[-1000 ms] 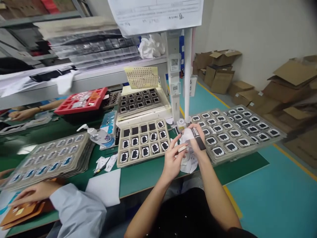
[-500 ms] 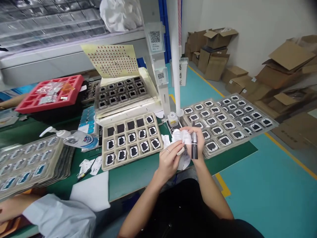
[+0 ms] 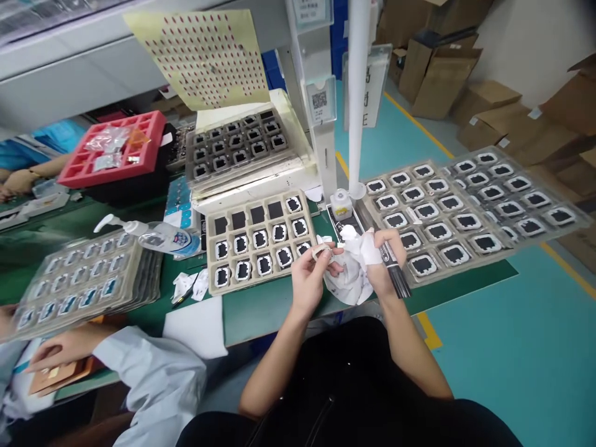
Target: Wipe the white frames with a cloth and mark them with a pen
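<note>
My left hand [image 3: 310,276] pinches a small pale frame-shaped part [image 3: 320,249] between thumb and fingers. Close to its right, my right hand [image 3: 385,264] is closed around a white wipe [image 3: 365,249] and a black marker pen [image 3: 395,273], which slants down to the right. Below the hands lies more crumpled white wipe [image 3: 351,282]. To the left is a beige tray [image 3: 254,273] of white-rimmed black parts, with bare black pieces in several back-row pockets. A small white-capped bottle [image 3: 342,205] stands in a holder just beyond my hands.
Clear trays [image 3: 447,261] of white-rimmed parts lie on the right. A pump bottle [image 3: 162,239], stacked trays [image 3: 139,292] and a red compartment tray [image 3: 149,146] are leftward. At lower left, a co-worker's hand [image 3: 69,351] rests by orange pieces. Cardboard boxes [image 3: 437,81] stand beyond.
My left hand has drawn apart from the wipe, still holding the pale part. The marker in my right hand has tipped from upright to slanted. The whole view has shifted.
</note>
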`<state>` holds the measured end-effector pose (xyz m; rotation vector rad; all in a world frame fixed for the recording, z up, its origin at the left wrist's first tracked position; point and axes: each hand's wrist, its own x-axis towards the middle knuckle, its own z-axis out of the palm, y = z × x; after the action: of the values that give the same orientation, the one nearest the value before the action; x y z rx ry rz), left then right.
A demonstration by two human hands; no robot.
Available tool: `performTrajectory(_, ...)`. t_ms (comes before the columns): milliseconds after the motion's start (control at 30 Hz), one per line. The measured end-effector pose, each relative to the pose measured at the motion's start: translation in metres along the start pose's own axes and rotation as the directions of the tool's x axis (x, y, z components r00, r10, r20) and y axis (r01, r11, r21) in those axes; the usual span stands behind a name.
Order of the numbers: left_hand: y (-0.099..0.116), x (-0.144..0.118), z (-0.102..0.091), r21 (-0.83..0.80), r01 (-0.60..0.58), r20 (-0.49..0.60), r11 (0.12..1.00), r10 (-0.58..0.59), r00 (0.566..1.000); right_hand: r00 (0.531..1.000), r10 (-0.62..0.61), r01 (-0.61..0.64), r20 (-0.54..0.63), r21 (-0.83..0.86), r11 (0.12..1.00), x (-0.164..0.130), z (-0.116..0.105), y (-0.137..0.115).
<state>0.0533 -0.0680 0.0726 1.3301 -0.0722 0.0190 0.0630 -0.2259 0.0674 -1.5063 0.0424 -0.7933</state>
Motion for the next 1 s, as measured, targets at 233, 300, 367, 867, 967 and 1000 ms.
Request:
performTrajectory(233,0.007,-0.003,0.003,-0.062,0.057,0.032,0.996,-0.055,0.998,0.997,-0.047,0.054,0.068,-0.110,0.992,-0.011,0.000,-0.013)
performTrajectory(300,0.009,-0.003,0.003,-0.081,0.106,0.030,0.991,-0.104,0.994,0.995,-0.061,0.070,0.077,-0.117,0.991,-0.012,0.001,-0.016)
performTrajectory(367,0.011,-0.003,0.003,-0.094,0.149,0.032,0.984,-0.147,0.989,0.991,-0.084,0.094,0.100,-0.097,0.991,-0.013,0.001,-0.018)
performTrajectory(867,0.015,-0.010,-0.003,0.178,0.057,0.098,0.982,-0.075,0.992,0.914,0.087,-0.047,0.395,-0.110,0.993,-0.013,0.000,-0.029)
performTrajectory(967,0.015,-0.011,-0.006,0.285,0.018,0.115,0.958,-0.053,0.992,0.902,0.093,-0.043,0.421,-0.127,0.991,-0.011,-0.002,-0.028)
performTrajectory(1000,0.015,-0.010,-0.007,0.329,-0.007,0.126,0.944,-0.037,0.991,0.903,0.092,-0.040,0.421,-0.132,0.990,-0.011,-0.002,-0.027)
